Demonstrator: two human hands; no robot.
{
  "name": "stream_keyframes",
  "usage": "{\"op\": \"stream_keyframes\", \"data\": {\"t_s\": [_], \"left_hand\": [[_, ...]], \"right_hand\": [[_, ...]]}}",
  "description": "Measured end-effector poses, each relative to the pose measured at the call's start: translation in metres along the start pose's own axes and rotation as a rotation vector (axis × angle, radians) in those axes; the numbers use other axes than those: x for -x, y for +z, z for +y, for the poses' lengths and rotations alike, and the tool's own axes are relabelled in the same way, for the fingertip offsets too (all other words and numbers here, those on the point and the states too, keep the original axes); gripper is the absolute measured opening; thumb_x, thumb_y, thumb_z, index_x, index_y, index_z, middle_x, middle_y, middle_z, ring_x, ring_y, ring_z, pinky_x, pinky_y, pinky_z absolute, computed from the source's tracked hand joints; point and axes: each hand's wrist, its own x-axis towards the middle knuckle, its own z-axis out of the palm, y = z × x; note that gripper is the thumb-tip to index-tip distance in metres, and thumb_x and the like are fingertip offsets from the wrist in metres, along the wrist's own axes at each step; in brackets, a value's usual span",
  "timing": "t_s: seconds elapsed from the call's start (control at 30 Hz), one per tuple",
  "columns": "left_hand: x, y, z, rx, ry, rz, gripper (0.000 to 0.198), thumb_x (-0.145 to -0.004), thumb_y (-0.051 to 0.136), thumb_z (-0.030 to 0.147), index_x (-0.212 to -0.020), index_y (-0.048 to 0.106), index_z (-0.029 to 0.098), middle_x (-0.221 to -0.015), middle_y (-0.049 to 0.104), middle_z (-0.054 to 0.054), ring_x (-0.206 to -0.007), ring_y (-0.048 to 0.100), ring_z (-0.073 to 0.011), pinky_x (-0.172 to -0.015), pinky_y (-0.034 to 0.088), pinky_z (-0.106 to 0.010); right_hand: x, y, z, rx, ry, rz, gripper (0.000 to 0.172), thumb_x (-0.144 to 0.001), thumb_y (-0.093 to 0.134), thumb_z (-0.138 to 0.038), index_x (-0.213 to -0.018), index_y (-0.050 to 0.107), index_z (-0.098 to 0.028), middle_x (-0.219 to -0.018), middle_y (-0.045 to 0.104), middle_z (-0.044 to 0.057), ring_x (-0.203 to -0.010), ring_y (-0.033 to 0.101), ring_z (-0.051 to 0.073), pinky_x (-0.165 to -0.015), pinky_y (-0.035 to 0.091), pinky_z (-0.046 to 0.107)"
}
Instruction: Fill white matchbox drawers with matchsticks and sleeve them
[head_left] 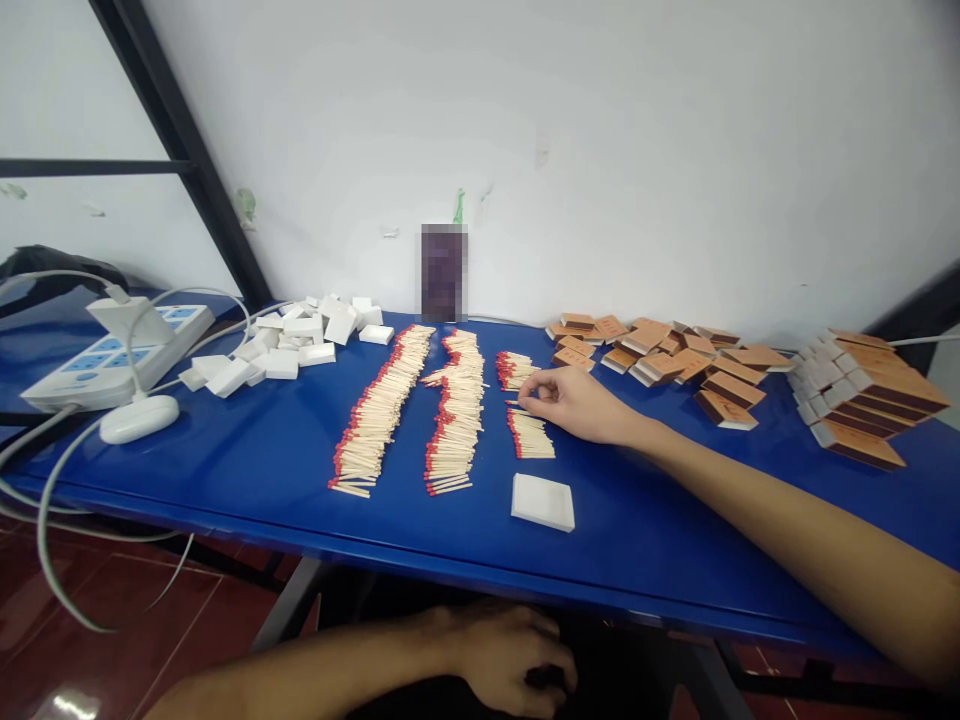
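Note:
My right hand [559, 398] is over the short right-hand column of matches [531, 435], its thumb and forefinger pinched together on what looks like a match. Left of it, two longer rows of red-tipped matches, one in the middle [456, 420] and one farther left [382, 410], run toward the front edge. An open white matchbox tray [542, 502] lies just in front of the short column. Below the table edge, my left hand [517, 665] rests in the dark lap area with curled fingers; whether it holds anything is hidden.
White inner trays [281, 345] are heaped at the back left, beside a power strip [120, 355] with white cables. Brown matchbox sleeves [660, 355] lie scattered at the back right. Filled-looking boxes [862, 395] are stacked farther right. A blurred dark rectangle [444, 273] stands against the wall.

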Motion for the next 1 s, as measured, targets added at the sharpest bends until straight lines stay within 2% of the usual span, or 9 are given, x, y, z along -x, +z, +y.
{"op": "stream_keyframes", "data": {"t_s": [0.13, 0.27, 0.4, 0.6, 1.0], "left_hand": [[0.000, 0.001, -0.001, -0.002, 0.005, 0.004, 0.024, -0.080, 0.070, 0.024, -0.103, 0.069, 0.017, -0.081, 0.062, -0.001, -0.069, 0.059, -0.0136, -0.061, 0.045, -0.020], [0.000, 0.002, -0.002, 0.005, 0.015, 0.007, 0.024, -0.080, 0.069, 0.023, -0.103, 0.069, 0.016, -0.082, 0.063, -0.001, -0.071, 0.059, -0.0138, -0.063, 0.046, -0.019], [0.000, 0.002, -0.002, 0.010, 0.022, 0.016, 0.024, -0.081, 0.069, 0.023, -0.103, 0.069, 0.015, -0.080, 0.062, -0.001, -0.071, 0.059, -0.0135, -0.063, 0.046, -0.019], [-0.001, 0.002, -0.002, 0.013, 0.025, 0.023, 0.023, -0.080, 0.070, 0.024, -0.101, 0.069, 0.016, -0.079, 0.061, 0.000, -0.069, 0.058, -0.0139, -0.062, 0.046, -0.020], [0.000, 0.003, -0.003, 0.031, 0.024, 0.025, 0.020, -0.080, 0.068, 0.023, -0.100, 0.068, 0.018, -0.081, 0.062, -0.001, -0.071, 0.060, -0.0146, -0.065, 0.048, -0.021]], "right_hand": [[0.003, -0.005, -0.007, -0.020, 0.033, -0.051, 0.021, -0.082, 0.057, -0.034, -0.079, 0.069, -0.017, -0.058, 0.052, -0.002, -0.054, 0.044, 0.012, -0.055, 0.031, 0.028], [0.004, -0.008, -0.009, -0.054, 0.066, -0.071, 0.021, -0.081, 0.059, -0.035, -0.077, 0.068, -0.017, -0.054, 0.045, -0.004, -0.051, 0.040, 0.011, -0.052, 0.029, 0.028], [0.001, -0.006, -0.005, -0.097, 0.061, 0.012, 0.022, -0.081, 0.058, -0.035, -0.080, 0.067, -0.016, -0.052, 0.042, -0.006, -0.049, 0.036, 0.011, -0.052, 0.027, 0.027], [-0.007, 0.003, 0.000, 0.003, 0.007, 0.125, 0.021, -0.082, 0.055, -0.030, -0.083, 0.071, -0.015, -0.049, 0.042, -0.006, -0.048, 0.036, 0.011, -0.055, 0.028, 0.027], [-0.009, 0.007, 0.005, 0.055, -0.021, 0.196, 0.021, -0.082, 0.057, -0.028, -0.086, 0.074, -0.015, -0.051, 0.049, -0.004, -0.048, 0.038, 0.011, -0.056, 0.030, 0.027]]}}
